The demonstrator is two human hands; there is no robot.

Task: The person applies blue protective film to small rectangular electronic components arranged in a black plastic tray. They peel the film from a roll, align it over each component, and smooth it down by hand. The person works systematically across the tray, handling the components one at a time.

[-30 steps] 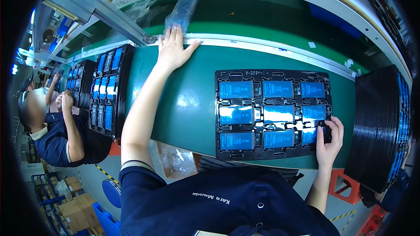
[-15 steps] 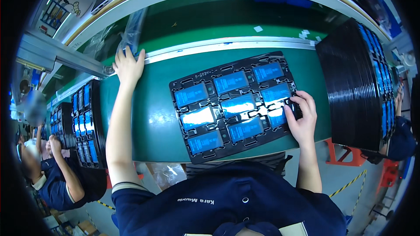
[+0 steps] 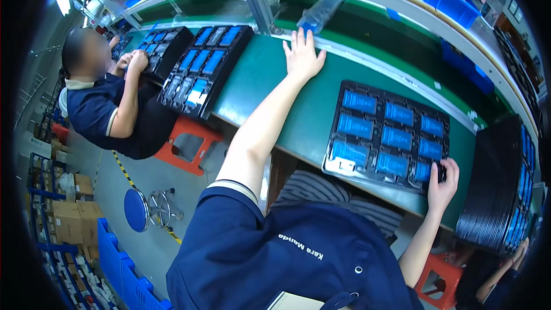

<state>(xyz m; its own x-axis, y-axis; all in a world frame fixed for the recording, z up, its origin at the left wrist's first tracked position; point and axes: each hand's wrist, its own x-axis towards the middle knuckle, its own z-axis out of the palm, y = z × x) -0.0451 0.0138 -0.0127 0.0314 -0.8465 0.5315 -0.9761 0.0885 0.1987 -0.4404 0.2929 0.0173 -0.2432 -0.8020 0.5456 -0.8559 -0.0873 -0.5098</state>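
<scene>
A black plastic tray lies on the green tabletop before me, its pockets filled with several flat blue rectangular pieces that look like battery packs. My right hand is at the tray's near right corner, fingers curled at its edge with the thumb by the corner piece. My left hand is stretched far out, palm down and fingers spread, over the metal rail at the bench's back. Just beyond its fingertips lies a clear plastic bag with something blue at its near end.
A tall stack of black trays stands at the right. Further filled trays stand on the left, where a co-worker sits. A green belt runs behind the rail. A metal post rises near my left hand. Red stools stand below.
My view has swung to the left, so the tray and both hands appear further right. The left hand's fingers stay spread near the bag. My right hand remains at the tray's corner.
</scene>
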